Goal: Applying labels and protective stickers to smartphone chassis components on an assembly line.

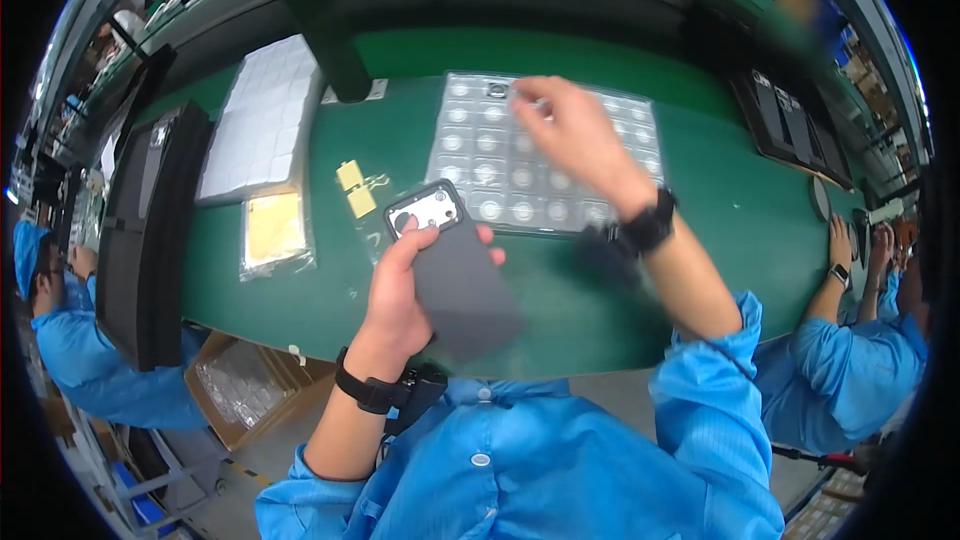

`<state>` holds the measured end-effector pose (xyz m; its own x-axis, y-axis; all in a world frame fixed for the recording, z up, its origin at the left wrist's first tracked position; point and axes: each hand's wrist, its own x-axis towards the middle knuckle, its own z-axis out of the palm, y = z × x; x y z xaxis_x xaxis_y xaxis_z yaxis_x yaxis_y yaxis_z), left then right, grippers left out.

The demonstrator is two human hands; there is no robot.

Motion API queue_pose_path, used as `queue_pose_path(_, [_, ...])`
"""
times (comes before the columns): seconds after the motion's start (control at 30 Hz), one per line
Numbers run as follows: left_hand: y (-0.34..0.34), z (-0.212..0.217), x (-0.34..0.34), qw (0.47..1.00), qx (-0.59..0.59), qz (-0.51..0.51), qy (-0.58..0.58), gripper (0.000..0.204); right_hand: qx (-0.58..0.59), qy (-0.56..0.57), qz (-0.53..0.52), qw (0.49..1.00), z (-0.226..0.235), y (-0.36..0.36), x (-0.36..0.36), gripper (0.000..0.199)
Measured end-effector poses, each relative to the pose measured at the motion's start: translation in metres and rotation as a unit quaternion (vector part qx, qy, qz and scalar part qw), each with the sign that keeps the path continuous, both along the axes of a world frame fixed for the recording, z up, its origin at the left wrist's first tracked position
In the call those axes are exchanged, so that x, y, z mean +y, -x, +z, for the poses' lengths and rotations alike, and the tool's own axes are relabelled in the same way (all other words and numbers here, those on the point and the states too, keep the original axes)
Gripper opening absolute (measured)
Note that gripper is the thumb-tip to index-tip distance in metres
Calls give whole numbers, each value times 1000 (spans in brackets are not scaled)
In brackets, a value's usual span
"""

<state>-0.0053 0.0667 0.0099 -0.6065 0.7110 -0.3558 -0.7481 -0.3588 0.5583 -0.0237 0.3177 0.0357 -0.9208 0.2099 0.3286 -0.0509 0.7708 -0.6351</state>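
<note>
My left hand (395, 295) is wrapped round a dark grey phone case (462, 285), its camera end pointing away from me. A silvery-white plate (437, 208) with round holes shows at that end, and my thumb lies just below it. Over the far rows of a clear plastic blister tray (490, 145) is my right hand (575, 130), slightly blurred, with its fingers pinched together. Whatever they hold, if anything, is too small to make out. Round pale parts sit in the tray's pockets. One far-row pocket beside my fingertips shows a dark square (497, 90).
Left on the green table (300, 305) lie a white sheet stack (262, 110), a bagged yellow pad pile (273, 230) and yellow pieces (355, 188). Black trays (150, 230) (790, 130) stand at both sides. Co-workers in blue sit left (110, 360) and right (850, 370). A cardboard box (215, 415) sits below the edge.
</note>
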Motion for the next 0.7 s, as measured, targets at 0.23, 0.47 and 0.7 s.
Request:
queue_pose_path(0.23, [-9, -7, -28, 999, 1, -2, 32, 38, -195, -133, 0, 972, -23, 61, 41, 32])
queue_pose_path(0.47, [-5, -9, -30, 999, 26, -15, 15, 35, -80, 132, -16, 988, -13, 29, 40, 23])
queue_pose_path(0.7, [-1, 36, -27, 987, 104, 49, 111, 37, -48, 361, 177, 914, 36, -40, -57, 26])
